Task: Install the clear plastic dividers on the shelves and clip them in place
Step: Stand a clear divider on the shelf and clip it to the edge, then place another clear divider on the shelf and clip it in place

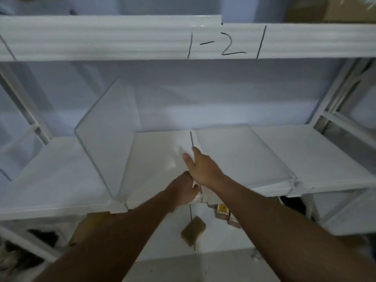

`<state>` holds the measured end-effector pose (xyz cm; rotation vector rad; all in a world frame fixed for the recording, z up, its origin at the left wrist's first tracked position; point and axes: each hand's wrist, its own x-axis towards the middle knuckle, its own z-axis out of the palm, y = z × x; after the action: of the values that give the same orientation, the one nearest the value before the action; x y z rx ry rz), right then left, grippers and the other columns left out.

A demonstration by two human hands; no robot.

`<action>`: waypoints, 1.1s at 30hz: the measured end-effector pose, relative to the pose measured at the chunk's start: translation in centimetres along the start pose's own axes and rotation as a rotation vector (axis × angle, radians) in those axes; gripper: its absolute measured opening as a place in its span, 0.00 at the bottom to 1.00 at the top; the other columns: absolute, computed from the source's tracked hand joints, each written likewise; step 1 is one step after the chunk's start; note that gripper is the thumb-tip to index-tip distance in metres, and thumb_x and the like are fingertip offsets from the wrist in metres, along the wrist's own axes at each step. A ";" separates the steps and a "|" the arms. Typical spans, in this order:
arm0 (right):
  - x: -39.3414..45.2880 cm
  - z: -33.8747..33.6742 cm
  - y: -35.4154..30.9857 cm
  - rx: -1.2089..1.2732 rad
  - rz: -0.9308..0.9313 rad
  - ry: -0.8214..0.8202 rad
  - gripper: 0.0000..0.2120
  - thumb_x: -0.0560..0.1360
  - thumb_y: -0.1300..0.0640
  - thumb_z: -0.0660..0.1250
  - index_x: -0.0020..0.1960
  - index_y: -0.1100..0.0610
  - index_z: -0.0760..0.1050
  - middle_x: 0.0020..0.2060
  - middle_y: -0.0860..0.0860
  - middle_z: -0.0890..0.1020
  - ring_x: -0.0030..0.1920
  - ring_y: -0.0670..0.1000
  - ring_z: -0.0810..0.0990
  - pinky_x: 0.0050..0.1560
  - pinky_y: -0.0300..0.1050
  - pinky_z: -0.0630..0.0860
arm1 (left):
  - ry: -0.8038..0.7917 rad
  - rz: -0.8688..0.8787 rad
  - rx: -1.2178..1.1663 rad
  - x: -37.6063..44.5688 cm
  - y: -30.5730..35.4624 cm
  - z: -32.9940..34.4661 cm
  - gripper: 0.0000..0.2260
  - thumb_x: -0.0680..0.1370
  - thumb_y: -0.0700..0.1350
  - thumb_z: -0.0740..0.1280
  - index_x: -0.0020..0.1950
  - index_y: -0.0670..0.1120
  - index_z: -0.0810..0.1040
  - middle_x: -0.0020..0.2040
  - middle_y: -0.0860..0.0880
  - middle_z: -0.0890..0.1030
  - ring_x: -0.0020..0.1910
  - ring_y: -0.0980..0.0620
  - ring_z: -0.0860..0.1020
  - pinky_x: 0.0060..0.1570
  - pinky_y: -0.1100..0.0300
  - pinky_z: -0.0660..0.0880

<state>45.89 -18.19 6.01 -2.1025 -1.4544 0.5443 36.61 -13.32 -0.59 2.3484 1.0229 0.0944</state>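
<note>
Reaching forward over the front lip of the middle shelf (61,180), with both forearms bare. Left hand (183,190) curled at that lip, fingers closed around a small white clip (198,197) on the shelf's front edge; partly hidden under the other wrist, so exact grip not clear. Right hand (203,169) just behind it on the shelf, palm down, fingers loosely spread, index fingertip touching the near end of a dark marker line (191,139) drawn on the shelf board. Flat on the shelf, right of that line: one clear plastic divider (242,155), thin, see-through, rounded at the corners, a faint grey outline at its edges, its front edge at the shelf lip. Left of the line: a second clear divider (107,135), standing on edge and leaning, its foot seated in a white clip (118,207) at the shelf front. Below the shelf: a brown block (193,230) and small boxes (222,211) on the lower level. Farther back and above the shelf: the upper shelf's white front band (101,37), hand-marked "1-2" (222,44) between two strokes.
</note>
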 end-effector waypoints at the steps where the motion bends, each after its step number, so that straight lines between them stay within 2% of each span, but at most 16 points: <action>1: 0.0 -1.0 1.8 -0.005 0.033 0.001 0.31 0.80 0.40 0.48 0.76 0.57 0.54 0.70 0.60 0.71 0.68 0.60 0.71 0.67 0.53 0.67 | -0.011 0.016 0.017 0.3 1.2 0.6 0.18 0.80 0.48 0.60 0.69 0.45 0.69 0.66 0.45 0.75 0.62 0.46 0.76 0.61 0.56 0.73; 4: 0.3 -3.1 6.4 -0.028 0.132 0.007 0.30 0.81 0.41 0.48 0.76 0.58 0.54 0.69 0.62 0.71 0.68 0.61 0.71 0.67 0.53 0.67 | -0.049 0.044 0.014 1.5 4.5 2.2 0.22 0.79 0.48 0.61 0.73 0.46 0.63 0.71 0.45 0.70 0.67 0.46 0.72 0.64 0.56 0.69; 6: 0.4 -3.8 8.8 -0.045 0.185 0.016 0.30 0.81 0.42 0.49 0.76 0.59 0.54 0.68 0.62 0.72 0.67 0.61 0.71 0.66 0.53 0.68 | -0.051 0.052 0.043 2.8 5.2 3.5 0.23 0.79 0.48 0.61 0.73 0.47 0.62 0.71 0.45 0.69 0.68 0.45 0.71 0.66 0.54 0.69; 11: 0.9 -5.1 12.1 -0.076 0.253 0.033 0.31 0.81 0.41 0.49 0.76 0.60 0.54 0.69 0.61 0.71 0.68 0.60 0.70 0.67 0.52 0.67 | -0.090 0.144 0.145 5.9 7.2 6.3 0.26 0.78 0.49 0.62 0.74 0.44 0.60 0.69 0.42 0.70 0.65 0.43 0.72 0.61 0.49 0.74; 16: 1.8 -6.6 13.3 -0.147 0.252 0.084 0.30 0.80 0.40 0.50 0.75 0.57 0.56 0.69 0.60 0.72 0.68 0.60 0.71 0.68 0.53 0.66 | -0.141 0.150 0.370 9.8 8.2 8.9 0.33 0.78 0.58 0.60 0.75 0.42 0.55 0.75 0.35 0.58 0.74 0.35 0.57 0.71 0.43 0.60; 18: 2.1 -6.8 13.9 -0.156 0.264 0.079 0.31 0.80 0.39 0.50 0.76 0.57 0.56 0.69 0.59 0.72 0.68 0.60 0.71 0.69 0.52 0.65 | -0.147 0.144 0.394 10.9 8.2 9.7 0.30 0.78 0.58 0.60 0.74 0.42 0.59 0.73 0.34 0.61 0.73 0.34 0.60 0.70 0.44 0.61; 20: 2.3 -6.6 14.5 -0.156 0.287 0.064 0.32 0.79 0.38 0.50 0.76 0.57 0.56 0.70 0.59 0.71 0.69 0.59 0.71 0.70 0.52 0.65 | -0.126 0.180 0.415 11.4 8.1 9.6 0.24 0.79 0.57 0.59 0.69 0.42 0.66 0.67 0.36 0.70 0.66 0.37 0.68 0.66 0.46 0.66; 23: 2.4 -6.4 15.2 -0.156 0.313 0.006 0.33 0.79 0.38 0.50 0.76 0.58 0.55 0.71 0.59 0.70 0.70 0.58 0.69 0.71 0.52 0.63 | -0.166 0.266 0.456 10.9 8.3 9.2 0.17 0.81 0.51 0.58 0.61 0.39 0.73 0.58 0.38 0.77 0.57 0.40 0.75 0.60 0.49 0.71; 26: 2.6 -7.0 15.5 -0.172 0.286 0.021 0.32 0.80 0.39 0.50 0.76 0.59 0.55 0.71 0.59 0.69 0.70 0.58 0.69 0.71 0.52 0.63 | -0.226 0.341 0.515 10.3 9.3 8.6 0.11 0.80 0.40 0.59 0.58 0.35 0.74 0.56 0.36 0.80 0.53 0.38 0.79 0.58 0.48 0.74; 28: 2.8 -7.7 15.5 -0.169 0.266 0.025 0.31 0.80 0.40 0.50 0.75 0.59 0.56 0.70 0.59 0.71 0.69 0.58 0.70 0.70 0.52 0.65 | -0.216 0.353 0.483 10.1 9.9 8.0 0.11 0.80 0.36 0.59 0.60 0.34 0.72 0.54 0.35 0.79 0.51 0.37 0.79 0.54 0.47 0.75; 30: 2.7 -8.1 15.6 -0.171 0.242 0.016 0.30 0.80 0.40 0.50 0.75 0.59 0.57 0.70 0.59 0.71 0.69 0.58 0.70 0.69 0.52 0.65 | -0.171 0.353 0.496 10.2 9.8 7.8 0.14 0.80 0.38 0.59 0.64 0.35 0.69 0.55 0.36 0.79 0.50 0.38 0.79 0.51 0.49 0.75; 32: 2.7 -8.1 16.0 -0.174 0.218 0.012 0.30 0.80 0.41 0.50 0.75 0.58 0.57 0.70 0.59 0.71 0.68 0.58 0.71 0.69 0.52 0.66 | -0.093 0.305 0.508 10.3 9.6 7.7 0.18 0.80 0.46 0.58 0.66 0.38 0.68 0.59 0.38 0.77 0.53 0.40 0.77 0.52 0.50 0.73; 33: 2.7 -8.2 16.3 -0.171 0.225 0.018 0.29 0.80 0.41 0.50 0.75 0.58 0.58 0.69 0.59 0.72 0.68 0.59 0.71 0.68 0.52 0.67 | -0.077 0.236 0.518 10.4 9.4 7.7 0.23 0.79 0.53 0.58 0.68 0.39 0.66 0.63 0.37 0.73 0.58 0.38 0.75 0.56 0.48 0.72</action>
<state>63.54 -21.89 2.18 -2.4182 -1.3021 0.4977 52.24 -14.92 -3.65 2.9094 0.7956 -0.1945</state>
